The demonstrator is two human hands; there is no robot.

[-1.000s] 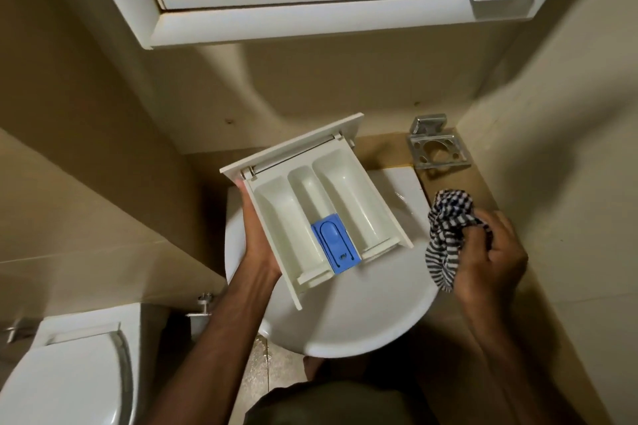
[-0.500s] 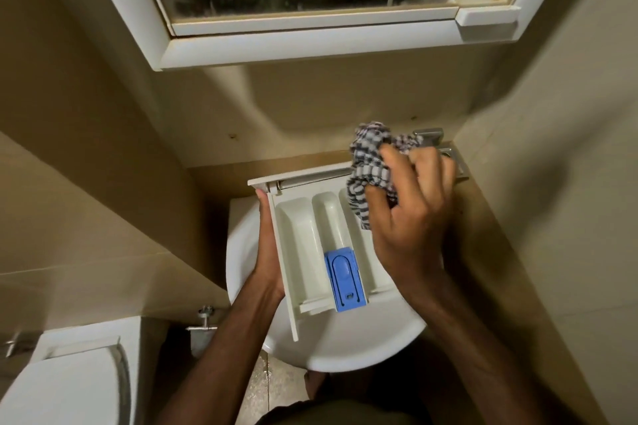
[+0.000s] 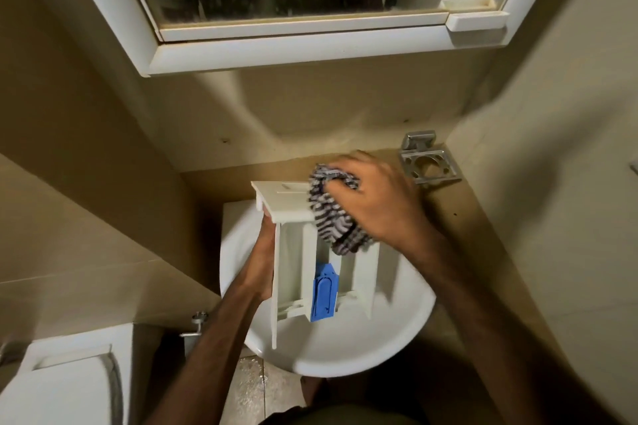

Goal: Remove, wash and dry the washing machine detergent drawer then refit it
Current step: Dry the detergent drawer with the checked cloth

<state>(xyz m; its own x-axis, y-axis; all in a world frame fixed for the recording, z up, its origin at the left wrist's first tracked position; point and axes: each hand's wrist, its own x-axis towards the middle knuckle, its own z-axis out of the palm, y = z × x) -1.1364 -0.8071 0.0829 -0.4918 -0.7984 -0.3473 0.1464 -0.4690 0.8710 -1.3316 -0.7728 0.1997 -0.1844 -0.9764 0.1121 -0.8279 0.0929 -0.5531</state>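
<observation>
The white detergent drawer (image 3: 293, 272) is held above the round white sink (image 3: 345, 348), with its blue insert (image 3: 323, 293) in the middle compartment. The left hand (image 3: 264, 262) holds the drawer's left side; its fingers are hidden behind the drawer. The right hand (image 3: 373, 203) grips a bunched striped cloth (image 3: 331, 221) and presses it onto the drawer's front end. A metal holder (image 3: 428, 162) is on the wall nearby.
</observation>
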